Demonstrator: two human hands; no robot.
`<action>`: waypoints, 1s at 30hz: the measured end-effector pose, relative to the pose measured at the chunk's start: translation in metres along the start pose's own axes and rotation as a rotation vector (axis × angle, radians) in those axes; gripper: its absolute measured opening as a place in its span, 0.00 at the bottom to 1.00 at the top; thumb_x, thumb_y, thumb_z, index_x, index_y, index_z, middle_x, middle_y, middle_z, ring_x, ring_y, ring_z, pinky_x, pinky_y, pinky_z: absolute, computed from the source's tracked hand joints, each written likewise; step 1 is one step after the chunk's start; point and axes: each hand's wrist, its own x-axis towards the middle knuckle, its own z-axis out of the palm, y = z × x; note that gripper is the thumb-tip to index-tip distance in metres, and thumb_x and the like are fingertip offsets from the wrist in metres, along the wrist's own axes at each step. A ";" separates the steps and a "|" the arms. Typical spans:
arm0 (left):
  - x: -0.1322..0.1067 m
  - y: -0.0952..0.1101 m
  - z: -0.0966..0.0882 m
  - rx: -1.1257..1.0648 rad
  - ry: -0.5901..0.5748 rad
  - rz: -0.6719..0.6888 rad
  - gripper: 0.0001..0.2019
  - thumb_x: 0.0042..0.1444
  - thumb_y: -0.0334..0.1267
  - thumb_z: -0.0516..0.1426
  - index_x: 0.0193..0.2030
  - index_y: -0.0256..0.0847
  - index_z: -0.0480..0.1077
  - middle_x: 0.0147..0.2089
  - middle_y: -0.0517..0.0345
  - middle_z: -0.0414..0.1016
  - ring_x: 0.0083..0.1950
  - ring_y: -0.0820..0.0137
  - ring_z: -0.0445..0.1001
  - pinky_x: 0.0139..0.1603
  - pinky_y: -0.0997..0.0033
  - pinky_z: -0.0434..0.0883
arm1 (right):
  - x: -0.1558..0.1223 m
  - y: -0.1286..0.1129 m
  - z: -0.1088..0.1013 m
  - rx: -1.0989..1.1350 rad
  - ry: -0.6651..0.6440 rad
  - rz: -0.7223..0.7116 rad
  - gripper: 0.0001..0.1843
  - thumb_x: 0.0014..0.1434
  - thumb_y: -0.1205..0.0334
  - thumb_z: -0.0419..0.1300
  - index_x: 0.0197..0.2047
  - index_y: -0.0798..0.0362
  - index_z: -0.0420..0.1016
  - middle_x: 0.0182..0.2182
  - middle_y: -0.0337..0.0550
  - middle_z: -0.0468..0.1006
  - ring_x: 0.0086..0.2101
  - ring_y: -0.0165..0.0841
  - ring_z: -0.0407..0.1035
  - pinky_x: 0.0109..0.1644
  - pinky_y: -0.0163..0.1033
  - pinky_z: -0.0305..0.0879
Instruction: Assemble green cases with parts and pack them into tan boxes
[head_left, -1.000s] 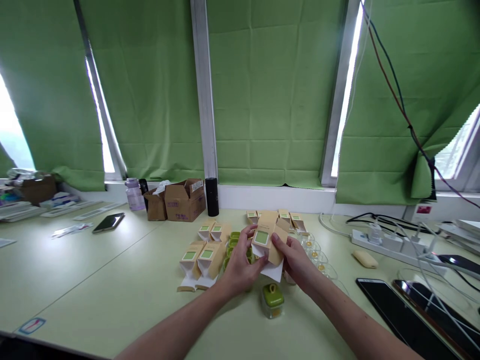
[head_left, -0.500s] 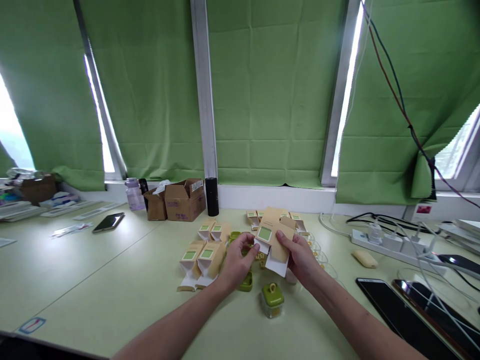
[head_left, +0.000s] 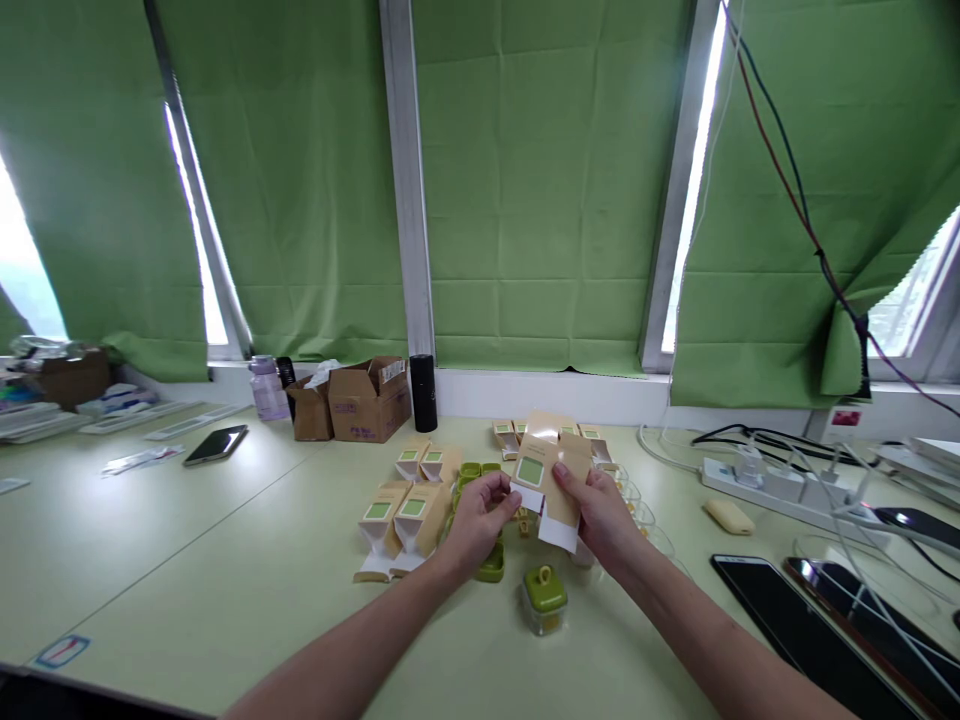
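My two hands hold a small tan carton (head_left: pixel 547 470) with a green square label, lifted above the table's middle. My right hand (head_left: pixel 600 515) grips its right side, fingers wrapped round it. My left hand (head_left: pixel 480 520) pinches the white flap at its lower left. Below the hands stands a small clear jar with a green lid (head_left: pixel 545 598). A loose green lid (head_left: pixel 492 565) lies by my left wrist. More folded tan cartons (head_left: pixel 405 520) stand to the left, others (head_left: pixel 510 433) behind.
Clear jars (head_left: pixel 637 510) line up to the right of the hands. A power strip (head_left: pixel 780 485) with cables, a tan bar (head_left: pixel 729 517) and dark tablets (head_left: pixel 810 620) fill the right. Brown boxes (head_left: pixel 367 400), a black cylinder (head_left: pixel 424 393), a bottle (head_left: pixel 264 388) and a phone (head_left: pixel 217 444) sit at back left.
The carton rose and shifted right in my hands, then turned a little. My left hand slid from the carton's face down to its lower left flap, uncovering the loose green lid.
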 end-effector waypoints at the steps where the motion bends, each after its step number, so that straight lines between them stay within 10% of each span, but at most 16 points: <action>1: -0.001 0.002 0.000 0.012 -0.002 0.009 0.24 0.51 0.60 0.71 0.34 0.40 0.74 0.36 0.54 0.77 0.40 0.65 0.74 0.44 0.67 0.71 | 0.000 0.000 0.000 -0.010 0.001 0.002 0.31 0.41 0.41 0.82 0.41 0.54 0.85 0.37 0.51 0.90 0.35 0.49 0.85 0.38 0.50 0.84; 18: 0.004 0.003 -0.002 -0.002 0.134 -0.003 0.29 0.51 0.64 0.70 0.27 0.40 0.66 0.25 0.65 0.65 0.26 0.75 0.60 0.27 0.76 0.58 | -0.008 -0.012 0.005 -0.153 -0.081 -0.042 0.29 0.40 0.39 0.82 0.34 0.54 0.85 0.32 0.51 0.88 0.32 0.48 0.84 0.33 0.46 0.80; 30: 0.011 -0.003 -0.007 0.040 0.107 0.044 0.27 0.50 0.63 0.71 0.36 0.39 0.75 0.36 0.55 0.79 0.36 0.67 0.76 0.38 0.70 0.72 | -0.007 -0.009 0.006 -0.125 -0.058 -0.049 0.29 0.41 0.38 0.81 0.36 0.52 0.84 0.36 0.51 0.89 0.34 0.49 0.84 0.35 0.49 0.82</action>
